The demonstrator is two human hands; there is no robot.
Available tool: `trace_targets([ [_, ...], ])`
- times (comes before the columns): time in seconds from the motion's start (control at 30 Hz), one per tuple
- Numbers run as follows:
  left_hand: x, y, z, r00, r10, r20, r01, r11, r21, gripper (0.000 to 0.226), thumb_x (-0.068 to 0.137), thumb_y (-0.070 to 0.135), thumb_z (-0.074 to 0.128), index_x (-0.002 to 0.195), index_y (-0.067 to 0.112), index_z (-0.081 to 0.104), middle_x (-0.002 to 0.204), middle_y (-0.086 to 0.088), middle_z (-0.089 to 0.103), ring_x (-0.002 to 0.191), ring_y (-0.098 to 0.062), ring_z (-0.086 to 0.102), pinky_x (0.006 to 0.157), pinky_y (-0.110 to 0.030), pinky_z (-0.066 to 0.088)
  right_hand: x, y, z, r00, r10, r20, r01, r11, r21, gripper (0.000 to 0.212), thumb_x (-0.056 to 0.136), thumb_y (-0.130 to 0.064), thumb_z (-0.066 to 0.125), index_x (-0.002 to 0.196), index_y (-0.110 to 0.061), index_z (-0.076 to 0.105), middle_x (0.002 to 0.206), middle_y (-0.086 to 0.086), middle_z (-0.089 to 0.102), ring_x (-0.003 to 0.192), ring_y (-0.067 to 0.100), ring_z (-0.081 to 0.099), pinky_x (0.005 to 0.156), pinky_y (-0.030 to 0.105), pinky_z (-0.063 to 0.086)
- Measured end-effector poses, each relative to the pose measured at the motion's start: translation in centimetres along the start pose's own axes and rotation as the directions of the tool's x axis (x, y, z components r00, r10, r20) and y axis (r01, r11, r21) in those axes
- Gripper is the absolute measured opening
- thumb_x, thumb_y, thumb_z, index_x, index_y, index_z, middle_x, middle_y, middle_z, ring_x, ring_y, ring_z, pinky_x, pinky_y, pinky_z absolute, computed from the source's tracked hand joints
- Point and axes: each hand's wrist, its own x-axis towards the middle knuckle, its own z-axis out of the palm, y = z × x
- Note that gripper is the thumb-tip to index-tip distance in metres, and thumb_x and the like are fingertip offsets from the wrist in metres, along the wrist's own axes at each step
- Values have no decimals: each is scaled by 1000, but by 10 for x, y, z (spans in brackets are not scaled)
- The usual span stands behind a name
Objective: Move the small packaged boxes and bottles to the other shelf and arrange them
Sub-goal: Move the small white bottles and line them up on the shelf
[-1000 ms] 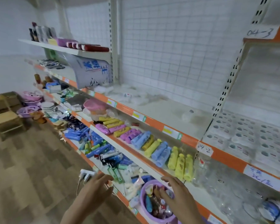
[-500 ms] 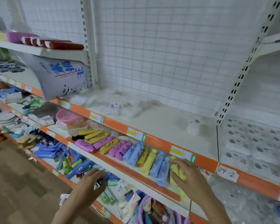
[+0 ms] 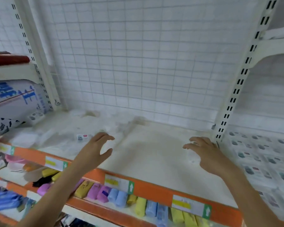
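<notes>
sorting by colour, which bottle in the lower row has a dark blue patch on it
The purple bottle just left of the two light blue bottles; the row's other bottles show no such patch.

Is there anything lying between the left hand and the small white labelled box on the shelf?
Nothing visible. The left hand hovers just right of the small white box, fingers spread, holding nothing; only bare shelf and thin clear wrapping lie between.

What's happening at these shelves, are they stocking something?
A person is reaching both hands over a mostly bare white shelf with an orange front edge. The left hand and right hand are open and hold nothing. Thin clear plastic wrapping lies at the shelf's left end. Coloured bottles lie in a row on the shelf below. Nothing looks moved onto the bare part yet.
</notes>
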Motion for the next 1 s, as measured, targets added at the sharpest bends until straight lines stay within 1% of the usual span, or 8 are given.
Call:
trace_targets([
  [0.17,66,-38,-1,995,34,93,-51,982,180,58,76,29,65,129,14,46,128,-8,44,115,-28,49,92,-38,43,24,10,-3,979,1,203,16,997,-80,84,77,13,34,139,-44,28,153,-17,2,142,12,0,112,28,9],
  [0.3,107,-65,-6,943,-36,332,-86,934,347,83,76,25,66,145,20,19,148,-7,11,136,-25,21,109,-37,22,45,5,-11,950,7,313,44,987,-155,75,83,4,39,141,-41,24,154,-19,0,143,9,-2,114,28,4],
  [0.43,129,-85,-4,856,-73,512,-169,897,409,78,77,22,63,143,29,22,150,-2,4,138,-25,13,112,-35,13,64,-8,-17,935,49,350,-4,992,-128,63,84,-14,55,138,-35,30,148,-13,26,138,8,20,105,20,16],
  [0.57,141,-93,2,818,3,575,-178,952,247,69,76,15,64,137,21,34,138,3,33,129,-17,31,105,-24,24,88,-25,-9,964,98,249,-107,994,24,55,76,-27,69,125,-26,45,116,-8,52,105,11,49,80,21,34],
  [0.7,152,-89,4,835,59,547,-163,976,143,62,74,17,69,129,16,40,124,2,44,115,-14,38,90,-21,30,109,-37,11,971,151,184,-187,962,201,52,69,-30,75,109,-24,42,101,-4,52,87,14,51,73,28,42],
  [0.83,157,-72,6,872,102,479,-23,986,-168,57,73,15,73,118,18,38,109,3,48,99,-16,48,78,-26,40,125,-55,22,972,202,119,-233,879,415,50,70,-31,75,102,-23,38,98,0,52,79,15,53,66,28,44],
  [0.9,160,-61,14,891,120,437,43,937,-346,55,73,20,75,113,19,37,105,5,50,95,-16,51,74,-24,42,129,-63,25,964,255,71,-245,758,604,51,73,-31,75,109,-24,39,103,-4,50,85,14,53,66,24,44],
  [1.0,161,-41,31,883,67,464,257,758,-600,51,77,29,72,115,16,39,103,5,52,93,-9,53,74,-21,44,133,-76,28,935,351,43,-193,403,895,48,81,-28,70,119,-27,42,107,-10,52,92,7,54,70,19,43],
])
